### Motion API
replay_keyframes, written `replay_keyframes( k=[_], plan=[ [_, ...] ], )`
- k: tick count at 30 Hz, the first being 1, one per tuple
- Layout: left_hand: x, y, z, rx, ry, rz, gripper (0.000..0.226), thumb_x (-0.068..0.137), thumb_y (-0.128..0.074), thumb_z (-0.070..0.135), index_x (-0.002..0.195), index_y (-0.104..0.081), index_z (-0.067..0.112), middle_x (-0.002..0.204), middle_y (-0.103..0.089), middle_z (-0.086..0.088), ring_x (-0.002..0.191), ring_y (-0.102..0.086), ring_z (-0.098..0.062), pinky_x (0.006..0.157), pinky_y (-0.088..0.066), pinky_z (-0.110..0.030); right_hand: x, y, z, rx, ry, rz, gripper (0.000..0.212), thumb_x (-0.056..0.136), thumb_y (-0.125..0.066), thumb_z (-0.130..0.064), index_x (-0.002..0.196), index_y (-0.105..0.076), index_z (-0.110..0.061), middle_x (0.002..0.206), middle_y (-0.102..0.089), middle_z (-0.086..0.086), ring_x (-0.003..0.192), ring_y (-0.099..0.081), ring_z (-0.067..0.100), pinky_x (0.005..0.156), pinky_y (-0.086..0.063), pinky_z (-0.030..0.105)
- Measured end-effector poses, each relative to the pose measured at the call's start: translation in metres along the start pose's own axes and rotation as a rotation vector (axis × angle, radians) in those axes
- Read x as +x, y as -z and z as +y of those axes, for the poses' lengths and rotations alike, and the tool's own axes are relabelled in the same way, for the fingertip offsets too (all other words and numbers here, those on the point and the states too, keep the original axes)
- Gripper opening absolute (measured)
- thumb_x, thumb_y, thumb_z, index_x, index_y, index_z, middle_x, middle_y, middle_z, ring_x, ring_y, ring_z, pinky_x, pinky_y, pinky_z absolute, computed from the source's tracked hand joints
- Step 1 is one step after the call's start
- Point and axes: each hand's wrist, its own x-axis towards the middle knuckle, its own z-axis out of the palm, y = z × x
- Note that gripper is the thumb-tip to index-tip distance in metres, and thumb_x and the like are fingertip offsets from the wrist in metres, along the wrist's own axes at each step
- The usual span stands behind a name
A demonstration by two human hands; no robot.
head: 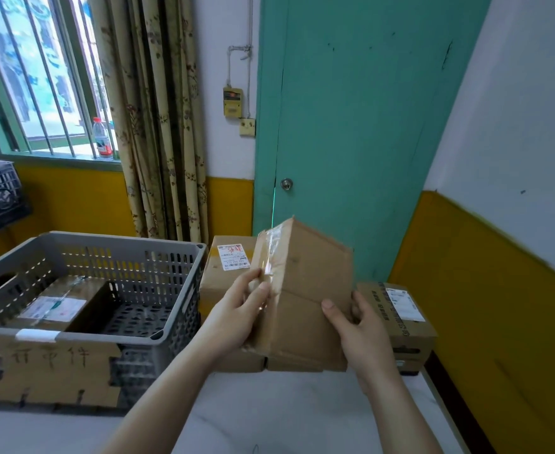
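Cardboard box (305,290), brown, matte, rectangular, glossy clear tape on its left face, long axis near upright, top tilted away, held above white table (269,417), left hand (236,309) and right hand (361,332) gripping opposite sides.

Cardboard sign (50,371) on the front of the grey crate (89,239): three handwritten black characters, apparently 行市件, with the last the clearest.

Parcel in the crate (73,286): white shipping label (53,309), print too small to read.

Rear carton (217,290): white label (233,257) with red handwriting above a barcode, illegible.

Right-hand carton (400,335): black printed characters along its tape and a white label (405,304), neither legible.

Bottle (102,139) on the window sill: red-and-white label, unreadable.
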Motion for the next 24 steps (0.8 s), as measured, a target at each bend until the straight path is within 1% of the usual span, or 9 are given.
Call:
replay_keyframes(
  k=[2, 5, 8, 10, 13, 17, 20, 22, 24],
  plan=[
    [-0.001, -0.002, 0.004, 0.036, 0.032, 0.000, 0.073, 0.086, -0.050, 0.078, 0.150, -0.039, 0.044, 0.138, -0.058, 0.014, 0.107, -0.057, 0.005, 0.075, -0.043, -0.016, -0.001, 0.000, -0.001, -0.037, -0.011, 0.012, 0.013, 0.090, -0.078, -0.037, 0.096, -0.068, -0.042, 0.098, -0.074, -0.023, 0.083, -0.068, -0.012, 0.077, -0.055, 0.026],
    [-0.001, -0.001, 0.009, 0.078, 0.077, -0.007, 0.101, 0.065, -0.049, 0.098, 0.147, -0.037, 0.040, 0.136, -0.060, 0.007, 0.106, -0.066, -0.008, 0.079, -0.054, -0.026, -0.001, -0.001, 0.000, -0.074, -0.006, 0.074, 0.010, 0.092, -0.074, -0.042, 0.095, -0.066, -0.036, 0.100, -0.070, -0.020, 0.087, -0.066, -0.004, 0.074, -0.052, 0.025],
    [0.001, 0.000, 0.005, 0.065, 0.096, 0.001, 0.096, 0.062, -0.050, 0.094, 0.141, -0.041, 0.039, 0.130, -0.065, 0.006, 0.104, -0.072, -0.014, 0.090, -0.060, -0.040, 0.000, 0.000, 0.001, -0.156, 0.041, 0.107, 0.008, 0.097, -0.068, -0.040, 0.093, -0.062, -0.037, 0.100, -0.064, -0.022, 0.094, -0.057, -0.008, 0.076, -0.047, 0.025],
    [0.002, 0.000, 0.000, 0.044, 0.099, 0.007, 0.090, 0.063, -0.053, 0.089, 0.137, -0.046, 0.038, 0.127, -0.068, 0.008, 0.103, -0.072, -0.012, 0.091, -0.059, -0.039, 0.002, 0.002, 0.002, -0.197, 0.060, 0.121, 0.008, 0.097, -0.068, -0.037, 0.092, -0.063, -0.034, 0.098, -0.063, -0.022, 0.093, -0.056, -0.006, 0.075, -0.044, 0.021],
    [0.005, 0.002, -0.003, -0.003, 0.141, 0.013, 0.082, 0.060, -0.056, 0.084, 0.125, -0.053, 0.035, 0.117, -0.072, 0.006, 0.097, -0.073, -0.009, 0.084, -0.059, -0.033, 0.007, 0.004, 0.002, -0.230, 0.054, 0.131, 0.018, 0.096, -0.071, -0.038, 0.095, -0.069, -0.020, 0.096, -0.069, -0.012, 0.094, -0.062, 0.007, 0.079, -0.048, 0.031],
    [0.008, 0.006, -0.001, -0.019, 0.228, 0.016, 0.079, 0.057, -0.059, 0.087, 0.112, -0.055, 0.031, 0.106, -0.073, 0.000, 0.089, -0.076, -0.014, 0.073, -0.062, -0.034, 0.007, 0.003, -0.001, -0.228, 0.025, 0.138, 0.040, 0.096, -0.065, -0.050, 0.076, -0.063, -0.015, 0.078, -0.068, 0.001, 0.078, -0.064, 0.020, 0.066, -0.045, 0.036],
    [0.010, 0.007, 0.002, -0.014, 0.289, 0.042, 0.087, 0.055, -0.056, 0.097, 0.112, -0.051, 0.031, 0.109, -0.070, 0.001, 0.090, -0.076, -0.017, 0.068, -0.062, -0.033, 0.006, 0.000, -0.004, -0.293, 0.019, 0.163, 0.052, 0.094, -0.062, -0.058, 0.064, -0.054, -0.016, 0.064, -0.058, -0.004, 0.067, -0.057, 0.019, 0.061, -0.038, 0.035],
    [0.010, 0.007, 0.000, -0.013, 0.307, 0.063, 0.088, 0.057, -0.057, 0.096, 0.113, -0.050, 0.029, 0.109, -0.069, 0.000, 0.091, -0.075, -0.019, 0.071, -0.063, -0.036, 0.006, -0.002, -0.006, -0.329, 0.009, 0.175, 0.058, 0.094, -0.062, -0.060, 0.058, -0.045, -0.017, 0.055, -0.048, -0.006, 0.061, -0.050, 0.018, 0.058, -0.032, 0.034],
    [0.009, 0.004, -0.003, -0.013, 0.293, 0.072, 0.084, 0.063, -0.059, 0.093, 0.112, -0.052, 0.026, 0.107, -0.071, -0.001, 0.089, -0.075, -0.017, 0.065, -0.061, -0.032, 0.006, -0.003, -0.008, -0.375, 0.024, 0.191, 0.060, 0.094, -0.062, -0.057, 0.056, -0.039, -0.018, 0.051, -0.042, -0.007, 0.055, -0.046, 0.017, 0.055, -0.028, 0.033]
  ],
)
